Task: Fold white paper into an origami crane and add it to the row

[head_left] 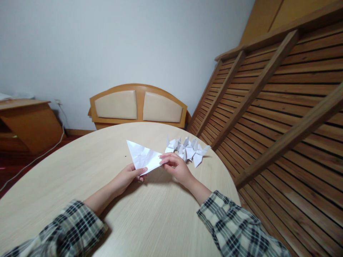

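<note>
White folded paper (147, 157) lay left of the cluster of paper figures (198, 158), long axis running from free tip toward it. Right hand (177, 167), nearer the cluster, pinched that end; left hand (130, 175), farther off, pinched the lower corner.

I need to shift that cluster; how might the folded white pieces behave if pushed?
The folded white pieces look like thin paper, so probably light. Their projecting points may bend easily. Crowded together, they could snag and shift as a group.
</note>
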Available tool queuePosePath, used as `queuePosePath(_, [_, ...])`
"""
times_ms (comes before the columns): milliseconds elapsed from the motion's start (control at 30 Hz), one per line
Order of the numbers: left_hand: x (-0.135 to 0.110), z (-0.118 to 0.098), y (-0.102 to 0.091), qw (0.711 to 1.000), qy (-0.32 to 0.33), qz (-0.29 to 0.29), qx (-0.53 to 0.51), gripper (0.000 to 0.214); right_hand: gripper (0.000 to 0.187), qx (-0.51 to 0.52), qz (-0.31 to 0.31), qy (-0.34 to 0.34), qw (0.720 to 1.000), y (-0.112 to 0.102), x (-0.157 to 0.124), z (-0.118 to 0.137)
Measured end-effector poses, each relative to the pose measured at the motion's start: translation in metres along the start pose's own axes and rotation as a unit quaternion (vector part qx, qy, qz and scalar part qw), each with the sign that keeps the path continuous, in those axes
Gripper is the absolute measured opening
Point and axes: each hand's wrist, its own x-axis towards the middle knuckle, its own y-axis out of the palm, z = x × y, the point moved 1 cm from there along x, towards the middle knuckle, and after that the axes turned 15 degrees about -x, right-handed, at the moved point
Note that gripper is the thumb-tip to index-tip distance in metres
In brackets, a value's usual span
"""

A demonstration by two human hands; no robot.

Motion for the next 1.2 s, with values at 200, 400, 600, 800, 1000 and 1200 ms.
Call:
queuePosePath(200, [-0.001, 0.003, 0.000, 1.000, -0.012, 0.016, 0.015, 0.018, 0.011, -0.016, -0.026, 0.031, 0.999, 0.001, 0.002, -0.002])
queuePosePath(400, [-0.003, 0.006, 0.004, 0.998, -0.017, 0.053, 0.024, 0.026, 0.015, -0.029, -0.054, 0.075, 0.995, 0.002, 0.002, -0.008])
queuePosePath(600, [-0.004, 0.008, 0.004, 0.998, -0.015, 0.056, 0.028, 0.029, 0.023, -0.013, -0.053, 0.101, 0.993, 0.002, 0.002, -0.009])
queuePosePath(800, [-0.007, 0.004, 0.009, 0.997, -0.002, 0.067, 0.044, 0.036, 0.026, -0.018, -0.043, 0.131, 0.990, 0.001, 0.001, -0.002])
queuePosePath(1000, [-0.008, 0.002, 0.008, 0.996, -0.029, 0.055, 0.064, 0.050, 0.024, -0.023, -0.059, 0.125, 0.990, 0.001, 0.002, 0.000])
queuePosePath(1200, [-0.004, 0.001, 0.007, 0.986, 0.003, 0.091, 0.141, 0.040, 0.022, -0.012, -0.067, 0.133, 0.989, 0.001, 0.003, 0.001])
